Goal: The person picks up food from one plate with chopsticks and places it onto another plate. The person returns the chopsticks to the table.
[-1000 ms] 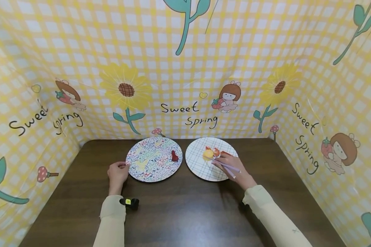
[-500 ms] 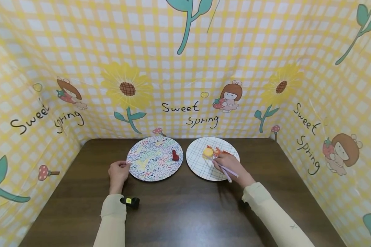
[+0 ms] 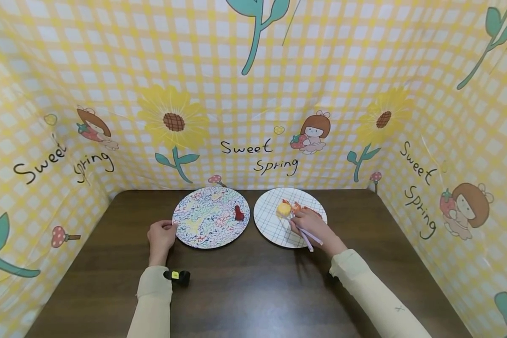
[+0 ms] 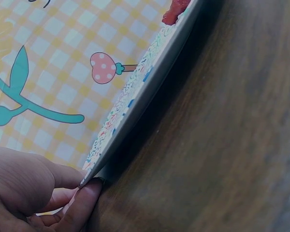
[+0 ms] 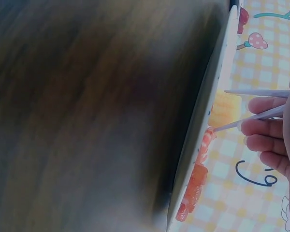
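Note:
My left hand [image 3: 160, 237] pinches the near-left rim of a round plate [image 3: 207, 202] with a multicoloured squiggle pattern; in the left wrist view, thumb and fingers grip its edge. A dark red piece [image 3: 239, 213] lies on that plate's right side. My right hand [image 3: 312, 224] holds a pair of pale purple chopsticks [image 5: 258, 92] over a white checked plate [image 3: 266, 227]. Their tips stand apart, one on each side of a yellow block-like piece [image 5: 224, 108]; contact is unclear. Beside it lie a shrimp-like orange-and-white piece [image 5: 205, 142] and a glossy orange-red piece [image 5: 195, 186], partly hidden by my hand in the head view.
Both plates sit side by side at the far edge of a dark wooden table [image 3: 236, 291]. A yellow checked cloth [image 3: 245, 108] with flowers and printed words hangs behind and on both sides. A black wrist strap [image 3: 179, 277] is at my left cuff.
My right hand has turned slightly, and the chopsticks' rear ends have swung left and toward me. The left hand still holds its plate's rim; the food pieces show no clear shift.

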Available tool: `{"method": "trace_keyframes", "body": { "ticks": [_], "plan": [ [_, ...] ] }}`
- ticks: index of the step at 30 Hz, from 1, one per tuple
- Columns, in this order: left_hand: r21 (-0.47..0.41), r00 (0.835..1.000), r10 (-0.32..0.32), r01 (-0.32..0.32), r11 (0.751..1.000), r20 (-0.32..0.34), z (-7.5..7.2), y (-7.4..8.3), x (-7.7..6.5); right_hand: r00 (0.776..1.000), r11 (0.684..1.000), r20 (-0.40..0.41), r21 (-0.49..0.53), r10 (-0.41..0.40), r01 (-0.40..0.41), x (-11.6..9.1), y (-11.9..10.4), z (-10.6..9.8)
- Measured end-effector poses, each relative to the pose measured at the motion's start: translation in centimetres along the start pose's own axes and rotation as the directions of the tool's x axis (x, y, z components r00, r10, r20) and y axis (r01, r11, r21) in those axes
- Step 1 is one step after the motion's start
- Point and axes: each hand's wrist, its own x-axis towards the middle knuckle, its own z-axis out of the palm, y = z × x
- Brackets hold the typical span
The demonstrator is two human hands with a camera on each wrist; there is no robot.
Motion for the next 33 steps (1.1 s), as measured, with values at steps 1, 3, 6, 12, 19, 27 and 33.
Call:
{"method": "trace_keyframes", "body": {
  "ticks": [1,3,6,12,19,27,33],
  "plan": [
    [0.000,1.000,-0.001,0.001,1.000,0.001,0.0,0.0,0.0,1.000,1.000,-0.003,0.002,-0.001,0.001,0.0,0.0,0.0],
    [0.001,1.000,-0.002,0.002,1.000,0.002,-0.1,0.0,-0.1,1.000,1.000,-0.008,0.009,-0.001,0.001,0.0,-0.1,0.2],
    [-0.001,1.000,-0.007,0.007,1.000,0.003,-0.2,0.0,-0.1,1.000,1.000,-0.006,0.011,0.009,-0.009,0.1,-0.2,0.3],
    [-0.004,1.000,-0.013,0.013,1.000,0.013,-0.3,0.0,-0.1,0.998,0.997,0.035,0.049,0.061,-0.063,0.2,-0.3,0.5],
    [0.001,1.000,-0.016,0.016,1.000,0.022,-0.3,0.0,-0.1,0.999,0.999,0.007,0.039,0.035,-0.035,0.1,-0.1,1.0],
    [0.001,0.999,-0.032,0.032,0.999,0.034,-0.3,0.0,-0.2,0.994,0.983,-0.003,0.143,0.113,-0.111,0.3,-0.4,0.0],
    [0.000,0.999,-0.030,0.030,1.000,0.042,-0.4,0.0,-0.2,0.986,0.960,-0.089,0.255,0.143,-0.116,0.1,-0.1,0.0]
  ]
}}
